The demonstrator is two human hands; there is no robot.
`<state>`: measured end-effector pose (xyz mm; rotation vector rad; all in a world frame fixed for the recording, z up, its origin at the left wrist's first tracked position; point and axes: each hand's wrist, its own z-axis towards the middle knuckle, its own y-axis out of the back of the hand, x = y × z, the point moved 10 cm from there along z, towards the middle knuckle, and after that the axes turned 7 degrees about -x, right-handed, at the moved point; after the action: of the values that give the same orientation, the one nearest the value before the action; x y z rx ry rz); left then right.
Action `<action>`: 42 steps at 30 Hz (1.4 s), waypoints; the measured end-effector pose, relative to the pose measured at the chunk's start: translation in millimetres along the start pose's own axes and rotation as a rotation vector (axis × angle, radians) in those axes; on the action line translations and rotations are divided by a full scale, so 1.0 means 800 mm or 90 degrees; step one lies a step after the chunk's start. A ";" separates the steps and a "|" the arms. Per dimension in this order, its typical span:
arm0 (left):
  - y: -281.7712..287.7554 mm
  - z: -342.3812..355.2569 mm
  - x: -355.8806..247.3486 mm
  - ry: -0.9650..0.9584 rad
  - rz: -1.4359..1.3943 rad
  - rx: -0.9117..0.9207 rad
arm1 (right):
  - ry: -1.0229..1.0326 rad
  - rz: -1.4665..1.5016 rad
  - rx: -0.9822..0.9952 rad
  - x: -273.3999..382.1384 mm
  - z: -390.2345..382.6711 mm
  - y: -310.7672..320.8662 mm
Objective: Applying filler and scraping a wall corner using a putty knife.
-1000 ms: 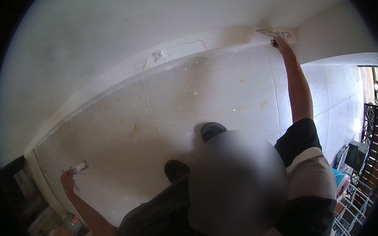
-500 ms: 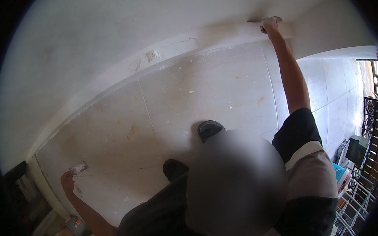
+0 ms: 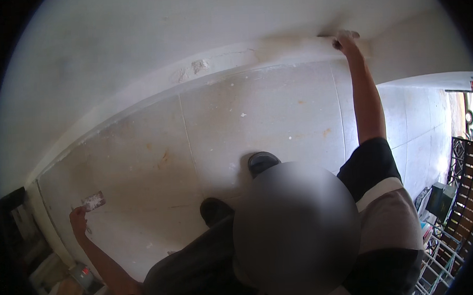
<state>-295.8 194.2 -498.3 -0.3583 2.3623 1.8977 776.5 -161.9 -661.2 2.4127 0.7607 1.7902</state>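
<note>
My left hand (image 3: 78, 220) is low on the left, over the floor, with its fingers closed around a putty knife. The rectangular blade of this putty knife (image 3: 94, 201) carries white paste on its face. My right arm reaches far out to the upper right. There my right hand (image 3: 346, 40) is closed on what looks like a flat trowel (image 3: 325, 35), held against the lower part of the white wall (image 3: 137, 41), close to the corner. The thin dark edge of the trowel sticks out to the left of my fingers; my hand hides most of it.
A rough patch (image 3: 199, 66) and a crack mark the wall's base band. Pale, stained floor panels (image 3: 261, 109) spread below it. A grey box (image 3: 84, 275) stands at lower left. On the right are a dark box (image 3: 440, 199), a metal rack (image 3: 437, 265) and a slatted gate (image 3: 462, 190).
The view has shifted slightly, so the wall sits lower. The putty knife in my left hand is turned so more of its blade face shows. My right hand stays at the wall with the trowel.
</note>
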 end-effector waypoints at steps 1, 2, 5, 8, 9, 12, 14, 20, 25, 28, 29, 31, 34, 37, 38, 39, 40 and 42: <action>0.011 -0.002 -0.014 -0.012 0.003 -0.010 | 0.024 -0.019 0.044 -0.021 0.002 0.021; 0.016 -0.003 0.007 -0.002 0.006 -0.014 | 0.024 -0.019 0.055 -0.028 -0.012 0.008; 0.015 0.014 0.061 -0.006 0.027 0.003 | -0.060 0.029 -0.105 -0.063 -0.035 0.025; 0.009 0.023 0.071 0.066 0.003 -0.013 | -0.031 0.175 -0.027 -0.056 0.000 0.046; 0.012 0.016 0.068 0.059 -0.001 -0.007 | -0.033 0.178 -0.023 -0.044 -0.007 0.036; 0.019 0.016 0.059 0.022 0.007 0.000 | -0.036 0.193 -0.062 -0.022 -0.015 0.018; 0.018 0.015 0.044 -0.006 0.018 0.006 | 0.006 0.152 -0.045 -0.014 -0.024 0.008; 0.022 0.007 0.032 0.018 -0.002 -0.010 | -0.014 0.049 -0.009 -0.038 -0.034 0.010; 0.027 0.001 0.046 0.087 0.027 -0.047 | -0.011 0.189 0.024 -0.020 -0.026 0.005; 0.027 0.005 0.047 0.066 0.010 -0.037 | -0.012 0.126 -0.036 -0.019 -0.037 -0.010; 0.029 0.009 0.046 0.066 0.010 -0.037 | 0.038 0.028 -0.058 -0.020 -0.038 -0.009; 0.024 0.019 0.036 0.013 0.023 -0.002 | 0.089 -0.069 -0.079 -0.018 -0.036 -0.002; 0.022 0.008 0.026 0.031 0.039 -0.015 | -0.030 -0.004 -0.047 -0.022 -0.051 -0.002; 0.020 0.006 0.031 0.041 0.027 -0.001 | -0.018 0.187 -0.024 -0.012 -0.039 -0.003; 0.022 0.007 0.040 0.042 0.030 -0.002 | -0.021 0.175 -0.031 -0.013 -0.039 -0.012; 0.023 0.010 0.052 0.048 0.016 0.005 | -0.023 0.163 -0.036 -0.011 -0.041 -0.022; 0.023 0.012 0.064 0.055 0.002 0.011 | -0.024 0.165 -0.033 -0.013 -0.047 -0.029; 0.020 0.014 0.059 0.050 -0.008 0.000 | 0.030 0.013 -0.094 -0.009 -0.061 -0.020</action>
<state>-345.9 202.2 -495.3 -0.4555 2.4023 1.9119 724.4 -162.8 -656.6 2.3009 0.5859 1.8469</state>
